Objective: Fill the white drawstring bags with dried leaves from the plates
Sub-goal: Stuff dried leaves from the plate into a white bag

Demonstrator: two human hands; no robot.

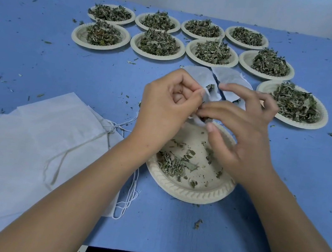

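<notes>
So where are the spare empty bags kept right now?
In the head view, the stack of empty white bags lies flat at the near left of the blue table, just left of the nearly empty plate.

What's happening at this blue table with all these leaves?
A person is stuffing dried leaves into a small white bag. The left hand pinches the bag's edge and the right hand pinches it too, above a nearly empty plate. Nine full plates wait farther back, and a stack of flat empty bags lies to the left.
</notes>
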